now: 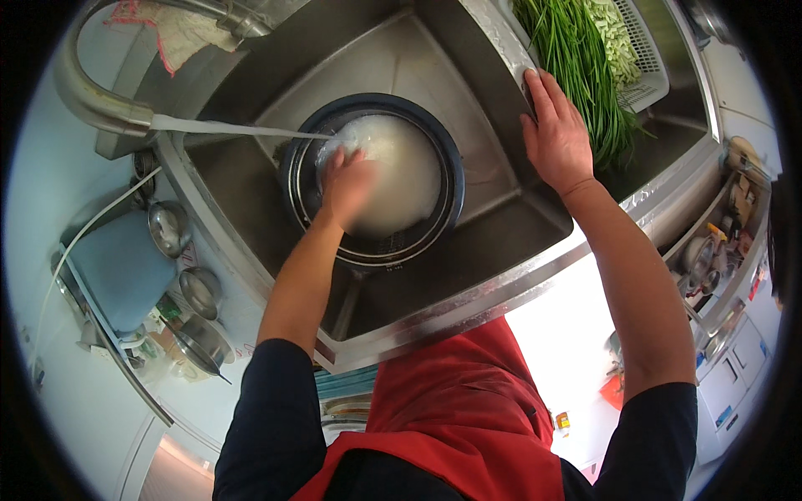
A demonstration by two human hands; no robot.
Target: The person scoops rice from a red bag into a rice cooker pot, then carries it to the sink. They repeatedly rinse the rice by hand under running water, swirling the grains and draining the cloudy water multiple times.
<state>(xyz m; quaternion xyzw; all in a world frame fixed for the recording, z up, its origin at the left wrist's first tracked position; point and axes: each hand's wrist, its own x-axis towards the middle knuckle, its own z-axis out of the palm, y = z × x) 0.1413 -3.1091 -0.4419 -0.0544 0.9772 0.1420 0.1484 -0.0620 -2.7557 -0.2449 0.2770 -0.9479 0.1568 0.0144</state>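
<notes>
A round dark pot [455, 181] with a metallic inner rim stands in the steel sink basin. Cloudy whitish water [407, 169] lies inside it; whether there are grains beneath cannot be told. From the curved faucet [135, 118] at the upper left, a stream of water [238, 128] falls into the pot. My left hand [351, 188], blurred, is at the pot's left part with its fingertips at the whitish water. My right hand [559, 128] rests flat on the divider between the two basins, fingers extended and holding nothing.
In the right basin, long green chives [570, 75] lie beside chopped pale green vegetable pieces [611, 44] in a white perforated basket [658, 81]. A cloth [188, 31] hangs near the faucet. Metal bowls [200, 291] and a blue-grey board [125, 269] are at the left.
</notes>
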